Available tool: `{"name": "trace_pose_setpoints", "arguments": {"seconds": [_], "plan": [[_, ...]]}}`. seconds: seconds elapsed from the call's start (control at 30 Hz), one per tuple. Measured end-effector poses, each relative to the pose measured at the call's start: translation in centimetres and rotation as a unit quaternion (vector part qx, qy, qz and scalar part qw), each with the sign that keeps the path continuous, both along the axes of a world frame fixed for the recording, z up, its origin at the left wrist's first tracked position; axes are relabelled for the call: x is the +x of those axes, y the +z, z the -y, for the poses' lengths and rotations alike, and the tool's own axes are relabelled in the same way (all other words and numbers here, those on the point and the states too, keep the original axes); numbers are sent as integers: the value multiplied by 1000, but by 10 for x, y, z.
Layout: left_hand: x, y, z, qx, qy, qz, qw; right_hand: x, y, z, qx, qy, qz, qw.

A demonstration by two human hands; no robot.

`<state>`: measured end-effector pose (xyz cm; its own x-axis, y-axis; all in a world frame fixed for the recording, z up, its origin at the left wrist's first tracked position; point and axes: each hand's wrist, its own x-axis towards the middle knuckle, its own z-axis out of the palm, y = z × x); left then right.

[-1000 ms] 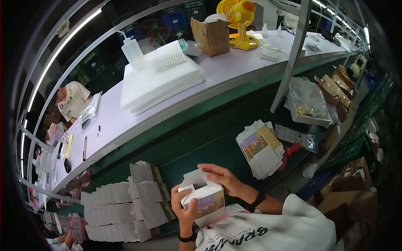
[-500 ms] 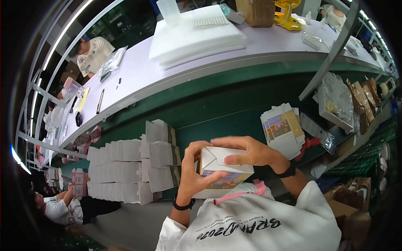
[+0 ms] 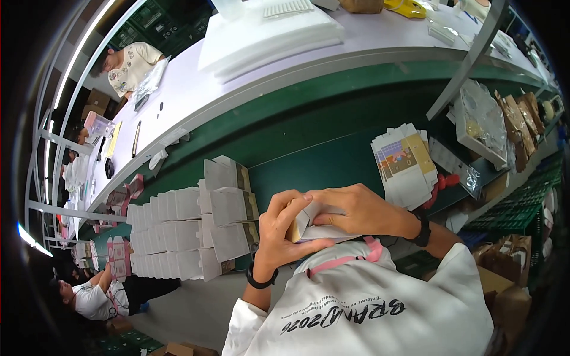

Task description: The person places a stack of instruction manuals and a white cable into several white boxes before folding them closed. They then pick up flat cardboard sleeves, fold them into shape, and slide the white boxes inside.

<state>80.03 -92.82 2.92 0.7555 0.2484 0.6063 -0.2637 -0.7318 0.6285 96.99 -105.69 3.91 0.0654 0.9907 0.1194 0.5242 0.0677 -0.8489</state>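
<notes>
Close to my body I hold a small printed carton (image 3: pixel 303 226) with white end flaps. My left hand (image 3: pixel 280 228) wraps round its left side, thumb along the near edge. Over the top lies my right hand (image 3: pixel 356 210), its fingers and thumb pressing on the flaps at the carton's end. Most of the printed sides are hidden by my hands. Left of my hands stand rows of opened cartons (image 3: pixel 178 228) on the green bench. To the right is a stack of flat printed cartons (image 3: pixel 401 160).
A stack of white foam sheets (image 3: pixel 270 41) lies on the raised white shelf (image 3: pixel 196 98). Something red (image 3: pixel 442 188) and a white tray with plastic wrap (image 3: pixel 481 121) are at the right. One person (image 3: pixel 133 65) is behind the shelf, another (image 3: pixel 98 296) at lower left.
The carton has tilted and sits lower in my hands. My right fingers have moved from lying over the top to pushing at its flaps. The view has shifted slightly.
</notes>
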Motion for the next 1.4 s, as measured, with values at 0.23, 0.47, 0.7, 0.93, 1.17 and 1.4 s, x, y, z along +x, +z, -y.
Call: {"name": "trace_pose_setpoints", "arguments": {"seconds": [0.23,0.47,0.7,0.93,1.17,1.4], "plan": [[-1,-1,18,1,-25,60,998,11,-6,4,32,91,-185,978],[-3,-5,19,60,16,73,995,4,1,8,-5,84,-84,993],[-7,-12,16,42,-10,68,997,22,-11,14,-46,137,-243,959],[-11,-32,-7,-144,76,66,984,5,-40,19,0,29,-280,960],[26,-162,-52,-696,47,-52,715,4,-138,10,-55,-159,-437,884],[-35,-241,13,34,123,-259,957,11,-209,36,-252,-138,-595,751]]}}
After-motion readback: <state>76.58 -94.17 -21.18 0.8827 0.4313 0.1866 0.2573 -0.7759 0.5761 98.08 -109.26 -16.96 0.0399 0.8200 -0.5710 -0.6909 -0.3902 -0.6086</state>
